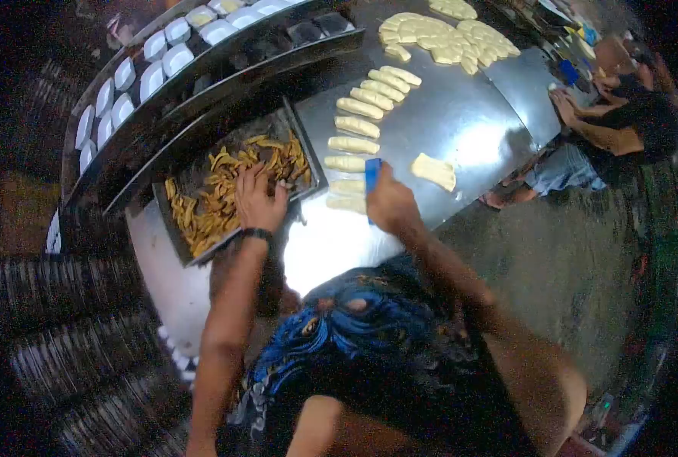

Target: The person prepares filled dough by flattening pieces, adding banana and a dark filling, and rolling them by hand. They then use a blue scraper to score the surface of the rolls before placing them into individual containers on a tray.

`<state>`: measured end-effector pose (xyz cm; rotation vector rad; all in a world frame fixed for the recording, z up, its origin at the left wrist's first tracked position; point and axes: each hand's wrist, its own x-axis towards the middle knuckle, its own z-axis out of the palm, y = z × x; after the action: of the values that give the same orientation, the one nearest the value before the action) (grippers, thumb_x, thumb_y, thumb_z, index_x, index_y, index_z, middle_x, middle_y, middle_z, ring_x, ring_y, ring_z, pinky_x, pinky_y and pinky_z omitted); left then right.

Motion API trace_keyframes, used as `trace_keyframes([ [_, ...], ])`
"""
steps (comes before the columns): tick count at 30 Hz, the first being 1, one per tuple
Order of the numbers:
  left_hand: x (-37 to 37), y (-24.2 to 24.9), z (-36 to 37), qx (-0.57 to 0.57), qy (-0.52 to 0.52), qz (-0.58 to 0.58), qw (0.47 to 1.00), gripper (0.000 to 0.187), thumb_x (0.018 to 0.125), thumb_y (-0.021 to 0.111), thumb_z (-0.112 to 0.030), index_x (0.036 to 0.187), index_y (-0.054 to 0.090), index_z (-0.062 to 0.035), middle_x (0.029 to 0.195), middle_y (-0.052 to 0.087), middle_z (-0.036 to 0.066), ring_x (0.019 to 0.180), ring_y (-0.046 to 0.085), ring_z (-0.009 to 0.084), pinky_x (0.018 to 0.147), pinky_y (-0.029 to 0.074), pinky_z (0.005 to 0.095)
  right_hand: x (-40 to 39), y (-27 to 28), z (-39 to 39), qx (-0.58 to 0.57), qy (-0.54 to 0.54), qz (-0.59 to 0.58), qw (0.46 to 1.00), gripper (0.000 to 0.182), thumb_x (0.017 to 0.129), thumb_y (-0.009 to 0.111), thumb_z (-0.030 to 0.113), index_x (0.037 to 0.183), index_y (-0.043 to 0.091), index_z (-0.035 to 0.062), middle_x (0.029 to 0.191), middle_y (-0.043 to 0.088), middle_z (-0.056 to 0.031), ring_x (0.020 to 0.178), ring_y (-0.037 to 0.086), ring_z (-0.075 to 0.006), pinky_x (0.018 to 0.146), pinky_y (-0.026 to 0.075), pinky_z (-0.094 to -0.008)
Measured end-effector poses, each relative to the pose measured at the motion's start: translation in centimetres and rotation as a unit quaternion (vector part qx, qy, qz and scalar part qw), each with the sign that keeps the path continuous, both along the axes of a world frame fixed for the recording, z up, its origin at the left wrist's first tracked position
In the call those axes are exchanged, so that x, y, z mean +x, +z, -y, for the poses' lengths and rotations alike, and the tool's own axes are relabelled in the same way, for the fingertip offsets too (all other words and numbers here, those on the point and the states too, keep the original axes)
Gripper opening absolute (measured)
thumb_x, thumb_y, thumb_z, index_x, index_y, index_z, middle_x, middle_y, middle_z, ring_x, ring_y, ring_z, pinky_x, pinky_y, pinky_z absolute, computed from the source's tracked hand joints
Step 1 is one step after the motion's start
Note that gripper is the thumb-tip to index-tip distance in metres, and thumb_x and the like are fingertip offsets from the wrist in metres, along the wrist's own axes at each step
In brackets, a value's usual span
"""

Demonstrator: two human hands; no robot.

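Observation:
In a dark rectangular tray on the left lie many golden-brown strips. My left hand, with a dark band at the wrist, rests palm down on these strips, fingers stretched and thumb apart. My right hand is closed around a blue flat scraper, held upright beside a row of dough pieces. Several long pale dough pieces form a curved line on the metal table; the nearest ones are partly behind the scraper. To the right of my right hand lies a flat dough piece.
Many cut dough pieces cluster at the far end of the table. White trays and dark pans fill a shelf at the upper left. Another person's hands are at the table's right edge. Stacked dark trays stand at the left.

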<state>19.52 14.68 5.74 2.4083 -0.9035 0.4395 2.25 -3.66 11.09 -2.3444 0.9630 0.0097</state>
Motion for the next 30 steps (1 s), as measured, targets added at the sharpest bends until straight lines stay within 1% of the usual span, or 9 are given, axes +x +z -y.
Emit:
trace_keyframes([
  [7, -1.0, 1.1, -0.2, -0.111, 0.002, 0.007, 0.994, 0.017, 0.082, 0.058, -0.016, 0.092, 0.063, -0.0035, 0.099, 0.061, 0.010, 0.099, 0.052, 0.0314, 0.091, 0.040, 0.0422, -2.5, -4.7, 3.5, -0.067, 0.073, 0.105, 0.989, 0.050, 0.080, 0.053, 0.008, 0.124, 0.034, -0.0062, 0.067, 0.060, -0.0210, 0.053, 0.060, -0.0344, 0.045, 0.049, -0.0427],
  [12, -7.4, 3.1, 0.2, -0.201, -0.067, -0.157, 0.965, 0.006, 0.084, 0.058, -0.006, 0.086, 0.061, -0.0014, 0.085, 0.060, 0.012, 0.075, 0.058, 0.0260, 0.068, 0.047, 0.0333, -3.0, 3.2, 12.4, 0.197, -0.088, 0.124, 0.969, 0.043, 0.082, 0.048, 0.013, 0.124, 0.044, 0.0046, 0.070, 0.055, -0.0096, 0.050, 0.054, -0.0164, 0.040, 0.046, -0.0299],
  [13, -8.9, 3.0, 0.6, -0.199, -0.069, -0.198, 0.957, 0.005, 0.085, 0.058, -0.005, 0.086, 0.060, -0.0009, 0.085, 0.059, 0.013, 0.073, 0.058, 0.0252, 0.066, 0.047, 0.0316, -3.5, -2.7, 19.2, 0.015, 0.010, 0.185, 0.982, 0.052, 0.080, 0.052, 0.016, 0.128, 0.042, 0.0003, 0.088, 0.063, -0.0267, 0.070, 0.065, -0.0390, 0.063, 0.054, -0.0460],
  [15, -11.4, 0.6, 2.1, -0.188, -0.001, -0.246, 0.951, 0.008, 0.084, 0.056, -0.004, 0.091, 0.060, -0.0018, 0.090, 0.058, 0.013, 0.075, 0.058, 0.0250, 0.067, 0.047, 0.0323, -1.8, 3.7, 22.7, 0.160, -0.046, 0.007, 0.986, 0.044, 0.083, 0.052, 0.019, 0.121, 0.049, -0.0037, 0.102, 0.060, -0.0280, 0.082, 0.065, -0.0372, 0.071, 0.055, -0.0415],
  [16, -12.2, -1.1, 2.9, -0.186, 0.025, -0.201, 0.961, 0.012, 0.084, 0.055, -0.005, 0.094, 0.061, -0.0017, 0.095, 0.057, 0.014, 0.077, 0.058, 0.0255, 0.066, 0.048, 0.0321, -1.6, 1.3, 27.0, 0.151, 0.046, -0.063, 0.985, 0.045, 0.084, 0.052, 0.023, 0.121, 0.050, -0.0029, 0.104, 0.060, -0.0275, 0.084, 0.065, -0.0374, 0.071, 0.055, -0.0420],
  [20, -14.3, -5.4, 5.8, -0.102, 0.168, -0.185, 0.963, 0.030, 0.083, 0.058, -0.013, 0.110, 0.060, -0.0002, 0.107, 0.054, 0.020, 0.096, 0.053, 0.0335, 0.081, 0.046, 0.0393, 3.5, -1.8, 35.6, -0.200, 0.246, -0.178, 0.931, 0.041, 0.085, 0.054, 0.030, 0.114, 0.058, 0.0010, 0.110, 0.060, -0.0243, 0.085, 0.065, -0.0358, 0.071, 0.054, -0.0423],
  [24, -15.7, -4.5, 8.6, -0.128, 0.261, -0.189, 0.938, 0.033, 0.086, 0.061, -0.022, 0.108, 0.061, 0.0021, 0.109, 0.051, 0.018, 0.107, 0.049, 0.0329, 0.093, 0.040, 0.0419, 12.9, -3.4, 36.5, -0.016, 0.317, 0.094, 0.943, 0.039, 0.085, 0.054, 0.038, 0.089, 0.067, 0.0015, 0.086, 0.065, -0.0232, 0.081, 0.063, -0.0355, 0.075, 0.047, -0.0428],
  [26, -16.1, -3.8, 9.5, -0.030, 0.315, -0.116, 0.941, 0.032, 0.085, 0.065, -0.023, 0.102, 0.061, 0.0034, 0.108, 0.054, 0.016, 0.099, 0.054, 0.0302, 0.087, 0.044, 0.0408, 17.3, -5.5, 36.7, -0.044, 0.342, 0.085, 0.935, 0.037, 0.084, 0.054, 0.034, 0.086, 0.066, -0.0009, 0.081, 0.064, -0.0233, 0.074, 0.062, -0.0351, 0.070, 0.047, -0.0423],
  [30, -15.6, -7.0, 8.8, -0.183, 0.319, -0.114, 0.923, 0.020, 0.080, 0.068, -0.014, 0.091, 0.059, -0.0009, 0.092, 0.060, 0.013, 0.088, 0.058, 0.0270, 0.081, 0.047, 0.0391, 21.1, -5.3, 36.2, -0.098, 0.437, 0.146, 0.882, 0.033, 0.069, 0.068, 0.031, 0.073, 0.062, -0.0015, 0.069, 0.059, -0.0210, 0.064, 0.056, -0.0318, 0.065, 0.045, -0.0400],
])
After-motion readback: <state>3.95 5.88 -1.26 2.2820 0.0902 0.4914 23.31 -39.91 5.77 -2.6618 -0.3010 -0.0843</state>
